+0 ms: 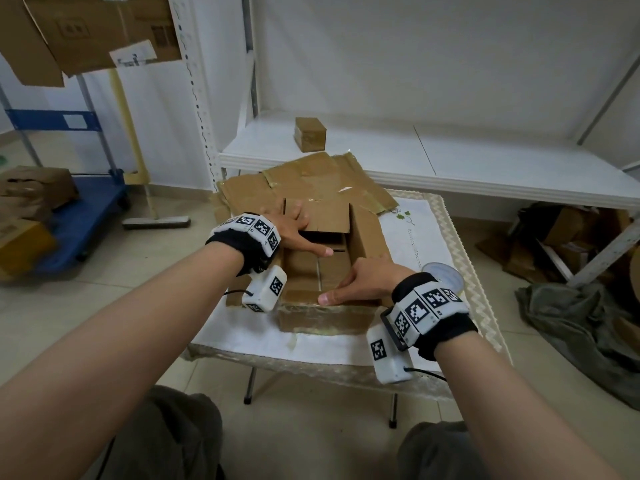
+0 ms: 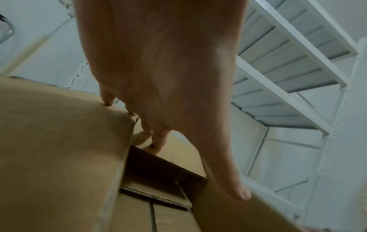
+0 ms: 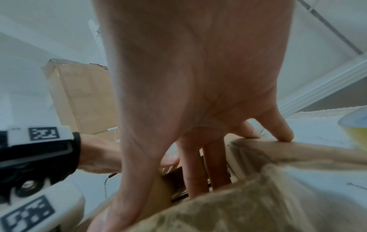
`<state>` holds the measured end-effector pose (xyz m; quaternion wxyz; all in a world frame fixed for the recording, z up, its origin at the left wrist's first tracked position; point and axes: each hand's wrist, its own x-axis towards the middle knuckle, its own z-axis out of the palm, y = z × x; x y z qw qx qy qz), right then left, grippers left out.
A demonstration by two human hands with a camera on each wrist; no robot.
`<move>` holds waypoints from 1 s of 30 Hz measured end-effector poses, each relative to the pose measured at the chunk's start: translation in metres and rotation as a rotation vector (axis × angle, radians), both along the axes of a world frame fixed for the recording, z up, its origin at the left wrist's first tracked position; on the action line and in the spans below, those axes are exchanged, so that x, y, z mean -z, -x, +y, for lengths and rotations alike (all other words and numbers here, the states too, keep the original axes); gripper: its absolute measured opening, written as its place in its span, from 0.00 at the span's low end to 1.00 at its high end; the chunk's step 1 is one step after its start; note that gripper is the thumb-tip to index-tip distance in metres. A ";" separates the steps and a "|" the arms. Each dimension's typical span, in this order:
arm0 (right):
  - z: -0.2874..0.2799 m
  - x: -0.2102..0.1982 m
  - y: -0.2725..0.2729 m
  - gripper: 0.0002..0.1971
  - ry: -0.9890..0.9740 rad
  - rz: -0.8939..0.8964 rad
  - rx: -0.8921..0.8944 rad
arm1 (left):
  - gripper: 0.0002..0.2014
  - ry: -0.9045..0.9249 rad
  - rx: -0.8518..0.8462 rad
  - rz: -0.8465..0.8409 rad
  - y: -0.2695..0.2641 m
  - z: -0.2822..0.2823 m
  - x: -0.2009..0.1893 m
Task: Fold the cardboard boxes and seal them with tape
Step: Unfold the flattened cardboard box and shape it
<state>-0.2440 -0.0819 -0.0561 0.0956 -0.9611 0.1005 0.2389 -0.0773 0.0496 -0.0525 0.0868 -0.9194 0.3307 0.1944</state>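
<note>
An open brown cardboard box [image 1: 363, 233] stands on a small cloth-covered table [image 1: 419, 237], on top of a flattened cardboard sheet [image 1: 311, 181]. My left hand [image 1: 294, 230] lies flat on the far flap with straight fingers and presses it inward; in the left wrist view its fingertips [image 2: 157, 141] touch the flap. My right hand [image 1: 367, 278] grips the box's near edge, thumb along the taped near flap and fingers curled down inside. In the right wrist view two fingers [image 3: 192, 172] reach into the box [image 3: 278, 204]. A tape roll [image 1: 445, 273] lies right of the box, partly behind my right wrist.
A low white shelf [image 1: 450, 157] behind the table holds a small taped box [image 1: 310, 132]. At the left are a blue cart [image 1: 86, 216] with boxes and a floor squeegee [image 1: 156, 221]. Bags and cardboard scraps [image 1: 571, 306] lie on the floor at the right.
</note>
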 end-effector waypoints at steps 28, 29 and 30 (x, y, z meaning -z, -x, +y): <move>-0.037 -0.006 0.031 0.35 -0.486 -0.679 0.766 | 0.74 -0.033 0.159 0.034 0.027 0.023 0.008; -0.038 -0.008 0.032 0.33 -0.505 -0.685 0.790 | 0.73 -0.027 0.161 0.035 0.027 0.023 0.008; -0.039 -0.010 0.032 0.29 -0.509 -0.699 0.791 | 0.73 -0.022 0.161 0.035 0.027 0.023 0.009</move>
